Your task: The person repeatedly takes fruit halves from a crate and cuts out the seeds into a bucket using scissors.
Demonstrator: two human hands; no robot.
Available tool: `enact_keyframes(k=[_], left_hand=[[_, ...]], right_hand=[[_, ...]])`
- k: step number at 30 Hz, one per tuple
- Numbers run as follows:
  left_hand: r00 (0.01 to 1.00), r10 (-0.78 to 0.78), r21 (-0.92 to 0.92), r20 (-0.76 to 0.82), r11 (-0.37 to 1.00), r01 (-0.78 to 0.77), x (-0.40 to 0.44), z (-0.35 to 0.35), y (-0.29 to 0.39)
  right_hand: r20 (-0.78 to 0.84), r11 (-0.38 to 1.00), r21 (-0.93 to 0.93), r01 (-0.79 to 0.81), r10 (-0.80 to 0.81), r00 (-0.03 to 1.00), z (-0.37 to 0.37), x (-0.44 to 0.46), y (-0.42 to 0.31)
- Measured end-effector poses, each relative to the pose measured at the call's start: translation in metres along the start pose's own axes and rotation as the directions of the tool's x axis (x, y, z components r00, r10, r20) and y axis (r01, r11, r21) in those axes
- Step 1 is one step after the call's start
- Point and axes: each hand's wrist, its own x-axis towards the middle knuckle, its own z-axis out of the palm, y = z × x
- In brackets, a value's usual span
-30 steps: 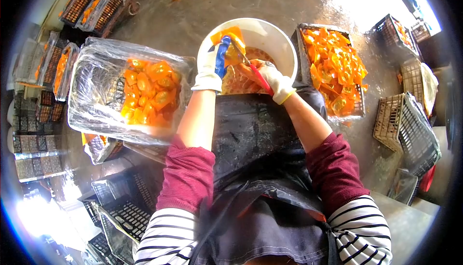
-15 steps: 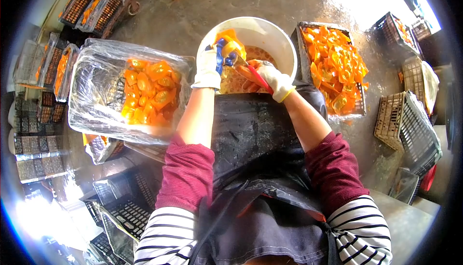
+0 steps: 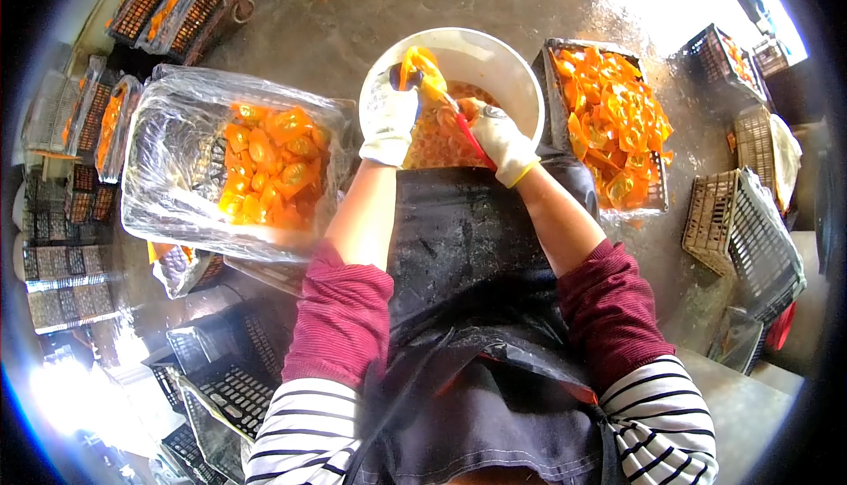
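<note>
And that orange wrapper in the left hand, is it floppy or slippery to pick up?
Probably floppy: the orange wrapper looks thin and curls at the left hand's fingers. It might be slippery too, because its surface looks shiny, and it's held over a white bucket with wet-looking contents.

No words, numbers or brands can be read: a dark mark on the white, yellow-cuffed fabric glove (image 3: pixel 503 143) at right and dark shapes inside the film-lined plastic crate (image 3: pixel 163 163) at left are illegible.
</note>
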Motion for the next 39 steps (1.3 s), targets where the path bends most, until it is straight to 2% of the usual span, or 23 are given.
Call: enact_keyframes(k=[3,4,6,8,9,13,14,16,17,19,21,24,25,28,29,30,31,32,33,34,35,37,39], left_hand=[[1.000,0.008,-0.076,-0.011,0.997,-0.009,0.003,0.003,-0.010],[1.000,0.015,-0.122,-0.012,0.992,-0.016,0.006,0.010,-0.023],[0.983,-0.136,-0.533,0.123,0.826,0.181,0.007,0.012,-0.028],[0.914,-0.197,-0.774,0.354,0.487,0.405,-0.003,-0.006,0.006],[0.852,-0.197,-0.787,0.485,0.325,0.524,-0.011,-0.016,0.022],[0.777,-0.205,-0.767,0.595,0.143,0.625,-0.026,-0.020,0.044],[0.772,-0.178,-0.753,0.610,0.173,0.635,-0.028,-0.022,0.047],[0.757,-0.126,-0.723,0.641,0.230,0.651,-0.028,-0.026,0.047],[0.729,-0.124,-0.693,0.673,0.239,0.680,-0.025,-0.021,0.039],[0.724,-0.092,-0.698,0.684,0.206,0.686,-0.020,-0.014,0.035],[0.760,-0.076,-0.736,0.646,0.202,0.646,-0.025,-0.017,0.045],[0.714,-0.065,-0.711,0.698,0.058,0.701,-0.019,-0.004,0.030],[0.725,-0.097,-0.716,0.682,0.114,0.689,-0.022,-0.004,0.037],[0.700,-0.106,-0.697,0.706,0.073,0.714,-0.021,-0.005,0.041],[0.823,0.065,-0.786,0.564,0.346,0.512,-0.020,0.001,0.031],[0.859,0.277,-0.805,0.429,0.548,0.225,-0.019,0.010,0.014],[0.852,0.302,-0.821,0.428,0.525,0.226,-0.019,0.007,0.013],[0.844,0.326,-0.835,0.427,0.501,0.228,-0.019,0.005,0.012],[0.810,0.171,-0.818,0.562,0.259,0.513,-0.019,0.001,0.011],[0.708,0.058,-0.707,0.704,-0.040,0.706,-0.018,-0.005,0.013],[0.698,0.058,-0.692,0.713,-0.100,0.715,-0.013,-0.003,0.010],[0.757,0.060,-0.756,0.651,-0.044,0.654,-0.011,-0.005,0.008],[0.800,0.065,-0.802,0.596,0.010,0.597,-0.008,-0.007,0.004]], right_hand=[[-0.178,0.962,-0.247,0.112,-0.159,0.971,-0.002,-0.004,-0.006],[-0.203,0.961,-0.249,0.123,-0.176,0.963,-0.001,-0.006,-0.007],[-0.255,0.956,-0.253,0.150,-0.216,0.943,-0.002,-0.011,-0.010],[-0.235,0.976,-0.128,0.177,-0.203,0.951,-0.004,-0.011,-0.003],[-0.222,0.980,-0.062,0.188,-0.197,0.955,-0.003,-0.011,0.001],[-0.234,0.962,0.242,0.129,-0.071,0.970,0.000,-0.015,0.000],[-0.238,0.958,0.269,0.099,-0.033,0.971,-0.003,-0.029,-0.021],[-0.257,0.984,0.150,0.092,-0.051,0.965,-0.013,-0.043,-0.045],[-0.264,0.994,0.002,0.112,-0.108,0.959,-0.017,-0.045,-0.051],[-0.268,0.993,-0.042,0.110,-0.117,0.956,-0.017,-0.040,-0.044],[-0.265,0.984,0.165,0.069,-0.023,0.964,-0.012,-0.024,-0.016],[-0.102,0.929,0.369,-0.009,0.050,0.994,-0.015,-0.028,-0.025],[-0.160,0.974,0.107,0.201,-0.183,0.970,-0.013,-0.021,-0.010],[-0.068,0.740,0.668,0.075,-0.040,0.997,-0.003,-0.002,0.006],[-0.036,0.706,0.707,0.027,-0.002,0.999,-0.006,-0.008,-0.003],[-0.003,0.669,0.743,-0.021,0.035,0.999,-0.012,-0.016,-0.012],[0.032,0.627,0.776,-0.069,0.069,0.997,-0.016,-0.022,-0.019],[0.004,0.587,0.809,-0.019,0.026,1.000,-0.018,-0.020,-0.012],[-0.025,0.544,0.839,0.030,-0.017,1.000,-0.020,-0.014,-0.002],[-0.077,0.517,0.853,0.079,-0.024,0.997,-0.023,-0.016,-0.007],[-0.130,0.490,0.862,0.128,-0.032,0.991,-0.026,-0.018,-0.012],[-0.185,0.397,0.901,0.177,-0.018,0.983,-0.034,-0.017,-0.014],[-0.254,0.495,0.842,0.213,0.015,0.967,-0.040,-0.011,-0.009]])
